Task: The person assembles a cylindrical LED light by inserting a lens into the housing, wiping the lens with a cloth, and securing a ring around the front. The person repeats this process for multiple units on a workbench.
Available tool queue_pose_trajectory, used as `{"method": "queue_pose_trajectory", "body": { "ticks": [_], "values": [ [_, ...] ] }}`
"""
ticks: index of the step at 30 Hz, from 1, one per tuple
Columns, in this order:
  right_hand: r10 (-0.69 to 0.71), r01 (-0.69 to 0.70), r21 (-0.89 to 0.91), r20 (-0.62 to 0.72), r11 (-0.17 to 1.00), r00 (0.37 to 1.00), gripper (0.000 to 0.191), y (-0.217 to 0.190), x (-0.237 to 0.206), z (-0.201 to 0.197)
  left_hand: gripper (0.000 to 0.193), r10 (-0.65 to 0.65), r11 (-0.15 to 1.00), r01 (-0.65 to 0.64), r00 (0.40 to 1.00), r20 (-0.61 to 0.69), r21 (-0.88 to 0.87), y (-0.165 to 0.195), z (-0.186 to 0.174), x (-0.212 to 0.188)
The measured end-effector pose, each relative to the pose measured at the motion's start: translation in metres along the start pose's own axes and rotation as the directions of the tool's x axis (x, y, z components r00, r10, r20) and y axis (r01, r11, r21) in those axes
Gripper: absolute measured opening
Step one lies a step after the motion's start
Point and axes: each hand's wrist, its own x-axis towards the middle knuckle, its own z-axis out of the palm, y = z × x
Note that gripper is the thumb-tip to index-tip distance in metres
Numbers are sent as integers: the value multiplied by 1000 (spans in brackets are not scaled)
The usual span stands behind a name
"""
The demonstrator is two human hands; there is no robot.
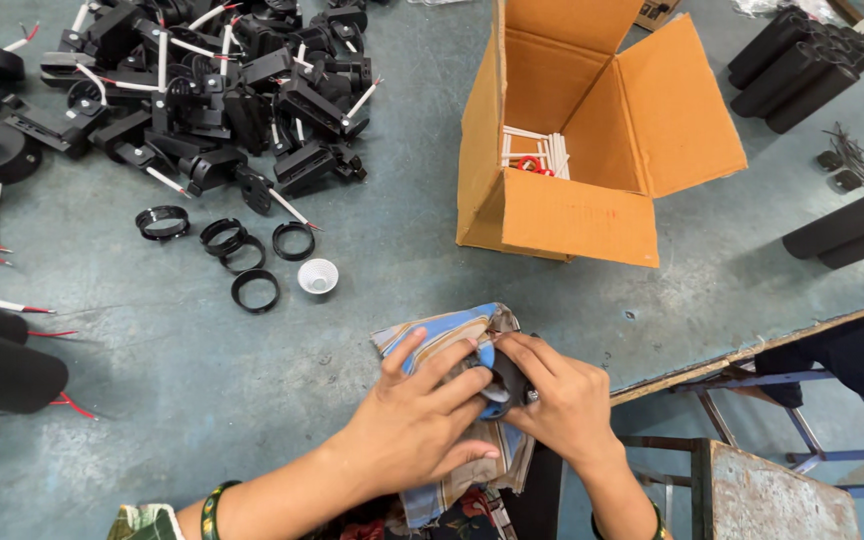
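Both hands work at the near edge of the worn blue-grey counter: the left hand presses a folded blue, tan and white striped cloth with fingers spread over it, while the right hand curls around a small black rounded part, steadying it against the cloth, apparently so that the fabric can rub its surface. Most of that part is covered by fingers and cloth, so its full shape cannot be made out. Just beyond lie four loose black plastic rings and a small white cup-shaped reflector, set apart within easy reach. Farther left, a heap of black bracket assemblies with white leads is partly cut off by the frame. An open brown cardboard box stands to the right; its walls hide all but some white sticks and a red piece inside. Black cylindrical housings lie at the far right, some cropped.
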Motion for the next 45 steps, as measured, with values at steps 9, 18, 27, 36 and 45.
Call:
{"method": "queue_pose_trajectory", "body": {
  "ticks": [9, 18, 27, 36, 45],
  "values": [
    [10, -10, -13, 67, 1000, 998, 74, 2, 2, -1, 48, -12, 999, 15, 997, -76, 41, 3, 10, -4],
    [18, -18, -4, 79, 1000, 997, 73, -4, 5, 2, 48, -42, 999, 42, 999, -4, 29, 3, 4, -6],
    [12, -12, 4, 68, 1000, 998, 73, -1, 5, 1, 57, -10, 998, 8, 999, -30, -66, -3, 7, -6],
    [8, -10, 47, 45, 999, 999, 74, 1, 4, 6, 45, 23, 993, -16, 998, -60, 114, -1, 10, -8],
    [22, -26, 56, 55, 998, 998, 71, 10, 7, 8, 48, 16, 1000, -15, 997, -82, 17, -11, 24, -5]
  ]
}}
